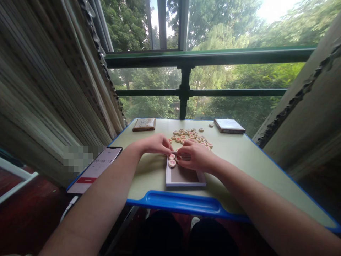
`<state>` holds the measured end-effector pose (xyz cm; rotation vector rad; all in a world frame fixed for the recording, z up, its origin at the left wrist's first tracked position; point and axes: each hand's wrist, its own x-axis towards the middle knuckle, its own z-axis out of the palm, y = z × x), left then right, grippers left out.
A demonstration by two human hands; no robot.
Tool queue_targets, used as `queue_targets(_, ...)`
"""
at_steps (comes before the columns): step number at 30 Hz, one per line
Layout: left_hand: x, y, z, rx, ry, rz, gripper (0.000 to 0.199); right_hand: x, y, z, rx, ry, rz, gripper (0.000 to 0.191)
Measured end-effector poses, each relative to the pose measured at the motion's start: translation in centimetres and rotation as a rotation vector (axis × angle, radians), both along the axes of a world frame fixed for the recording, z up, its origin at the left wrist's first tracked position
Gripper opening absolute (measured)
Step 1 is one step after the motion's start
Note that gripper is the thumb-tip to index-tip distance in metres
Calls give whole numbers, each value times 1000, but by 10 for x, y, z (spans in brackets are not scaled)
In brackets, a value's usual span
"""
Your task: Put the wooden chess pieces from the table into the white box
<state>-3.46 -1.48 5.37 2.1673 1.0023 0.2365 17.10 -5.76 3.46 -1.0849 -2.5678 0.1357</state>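
Observation:
A shallow white box [186, 184] with a brown inside lies near the front of the table. Two round wooden Chinese chess pieces with red characters sit at its left side, a nearer piece [172, 163] and a farther piece [172, 156]. My left hand [157, 143] reaches to the box's far left corner, thumb and fingers closed on the farther piece. From the right, my right hand [196, 155] curls over the box's far edge, its fingertips closed on another Chinese chess piece [178, 159] beside those two. The fingers partly cover that piece.
Several loose chess pieces [191, 136] spread behind my hands. A brown-edged flat box [144, 124] lies at the back left, a white-topped flat box [229, 126] at the back right. A phone [98, 167] with a cable rests at the left edge. A blue tray groove [183, 203] lines the front.

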Motion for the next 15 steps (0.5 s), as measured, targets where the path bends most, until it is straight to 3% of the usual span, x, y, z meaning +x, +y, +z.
queue_targets(15, -3, 0, 2, -50, -2, -54, 19, -3, 0, 2, -13, 79, -4, 18)
